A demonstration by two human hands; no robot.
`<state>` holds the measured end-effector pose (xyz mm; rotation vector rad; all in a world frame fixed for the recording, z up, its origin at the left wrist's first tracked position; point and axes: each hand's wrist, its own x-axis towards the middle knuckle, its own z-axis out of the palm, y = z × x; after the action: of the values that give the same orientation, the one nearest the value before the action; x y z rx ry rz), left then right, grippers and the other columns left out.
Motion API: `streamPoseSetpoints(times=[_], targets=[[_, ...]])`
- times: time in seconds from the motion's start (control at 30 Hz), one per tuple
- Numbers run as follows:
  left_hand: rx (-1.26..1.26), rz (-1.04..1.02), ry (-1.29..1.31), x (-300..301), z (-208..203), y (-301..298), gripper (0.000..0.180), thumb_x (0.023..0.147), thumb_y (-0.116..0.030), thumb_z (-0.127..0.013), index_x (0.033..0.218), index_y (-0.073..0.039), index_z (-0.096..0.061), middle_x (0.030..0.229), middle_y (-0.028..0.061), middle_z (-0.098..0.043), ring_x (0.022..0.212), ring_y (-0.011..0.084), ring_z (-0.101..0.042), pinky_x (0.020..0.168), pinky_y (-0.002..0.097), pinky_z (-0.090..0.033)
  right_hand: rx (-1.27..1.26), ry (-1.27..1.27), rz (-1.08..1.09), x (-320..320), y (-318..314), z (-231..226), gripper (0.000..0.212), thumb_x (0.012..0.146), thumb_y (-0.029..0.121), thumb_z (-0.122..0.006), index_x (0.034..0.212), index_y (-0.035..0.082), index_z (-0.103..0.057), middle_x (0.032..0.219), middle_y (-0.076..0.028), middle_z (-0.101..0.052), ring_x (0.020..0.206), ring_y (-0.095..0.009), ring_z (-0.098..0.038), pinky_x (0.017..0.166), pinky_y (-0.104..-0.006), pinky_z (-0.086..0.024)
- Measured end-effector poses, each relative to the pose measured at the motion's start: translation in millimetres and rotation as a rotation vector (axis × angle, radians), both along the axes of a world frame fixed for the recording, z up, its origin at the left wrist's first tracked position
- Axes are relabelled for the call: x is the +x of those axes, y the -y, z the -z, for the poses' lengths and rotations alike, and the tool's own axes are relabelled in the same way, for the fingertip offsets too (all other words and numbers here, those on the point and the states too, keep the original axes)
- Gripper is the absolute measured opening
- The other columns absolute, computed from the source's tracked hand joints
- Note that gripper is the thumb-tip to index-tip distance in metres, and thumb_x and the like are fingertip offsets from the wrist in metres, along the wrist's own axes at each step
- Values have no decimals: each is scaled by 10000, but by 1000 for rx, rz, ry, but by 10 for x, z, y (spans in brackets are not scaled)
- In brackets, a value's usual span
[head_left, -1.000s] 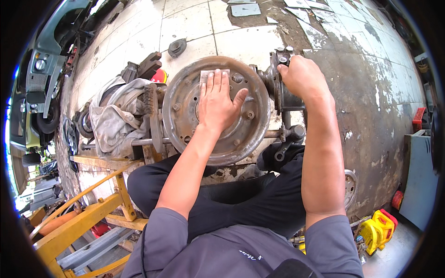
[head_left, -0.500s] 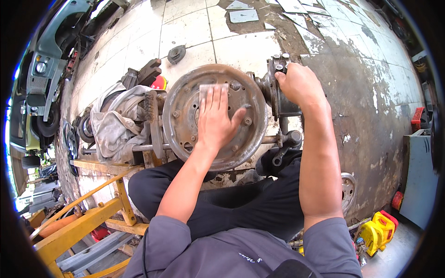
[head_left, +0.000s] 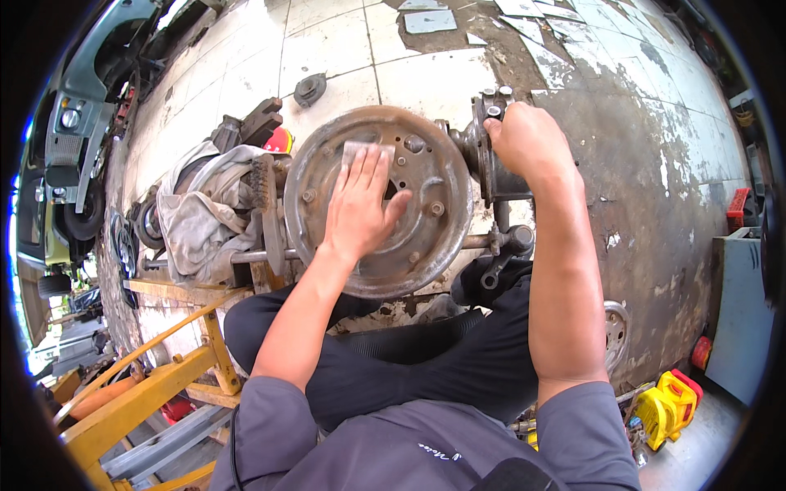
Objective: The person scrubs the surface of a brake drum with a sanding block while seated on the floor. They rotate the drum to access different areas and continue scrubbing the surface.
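A round, worn metal plate (head_left: 426, 233), rimmed like a wheel or brake backing plate, stands before me with bolts and holes in its face. My left hand (head_left: 359, 204) lies flat on it, fingers stretched out, pressing a small pale sheet (head_left: 352, 150) that looks like sandpaper. Part of the sheet is under the fingers. To the right, my right hand (head_left: 532, 143) is closed over the top of a dark metal housing (head_left: 509, 190) with several shiny bolts beside the thumb. The fingertips on its far side are hidden.
A grey rag (head_left: 205, 217) drapes over parts at the left, beside a wire brush (head_left: 264, 182). A metal rod (head_left: 475, 243) passes low by the plate. Near my left side is a yellow frame (head_left: 155, 389). A small round part (head_left: 309, 90) lies on the tiles.
My left hand has slid a little left and up across the plate with the pale sheet under its fingers. The right hand keeps its hold on the housing.
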<state>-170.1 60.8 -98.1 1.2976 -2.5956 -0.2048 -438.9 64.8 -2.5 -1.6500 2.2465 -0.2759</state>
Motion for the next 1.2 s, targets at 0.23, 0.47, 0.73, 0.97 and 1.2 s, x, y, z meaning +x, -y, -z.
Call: streamPoseSetpoints(times=[0.23, 0.47, 0.73, 0.97, 1.2], targets=[[-18, 23, -13, -47, -9, -70, 757, 983, -504, -556, 1516, 7, -387, 1552, 258, -389, 1469, 398, -332, 1211, 500, -247, 73, 33, 48, 26, -6, -81, 294, 941, 273, -643, 972, 2, -751, 1024, -229, -727, 1010, -388, -692, 889, -468, -544], [-60, 46, 55, -94, -51, 123, 788, 970, -515, -573, 1527, 5, -371, 1563, 243, -382, 1478, 388, -321, 1218, 491, -241, 112, 25, 57, 32, 48, -27, 294, 938, 270, -649, 980, -4, -749, 1037, -207, -732, 1016, -379, -691, 897, -458, -544], [-13, 195, 53, 143, -77, 173, 771, 962, -527, -584, 1509, -12, -411, 1565, 221, -389, 1480, 379, -319, 1226, 477, -238, 74, 1, 54, 69, -25, -96, 285, 939, 272, -651, 988, 12, -755, 1055, -210, -727, 1041, -364, -688, 906, -450, -544], [-11, 226, 90, 43, -80, 281, 775, 966, -547, -570, 1524, -38, -396, 1589, 197, -359, 1489, 359, -308, 1229, 457, -246, 98, -7, 68, 44, 6, -26, 276, 937, 264, -650, 989, 15, -757, 1058, -207, -729, 1032, -373, -692, 895, -448, -551], [-16, 274, 84, 37, -131, 372, 742, 973, -529, -562, 1513, -42, -415, 1573, 185, -394, 1476, 357, -333, 1226, 461, -255, 106, -41, 40, 74, 38, -20, 273, 935, 263, -655, 991, 15, -755, 1054, -198, -733, 1027, -372, -694, 894, -449, -553]])
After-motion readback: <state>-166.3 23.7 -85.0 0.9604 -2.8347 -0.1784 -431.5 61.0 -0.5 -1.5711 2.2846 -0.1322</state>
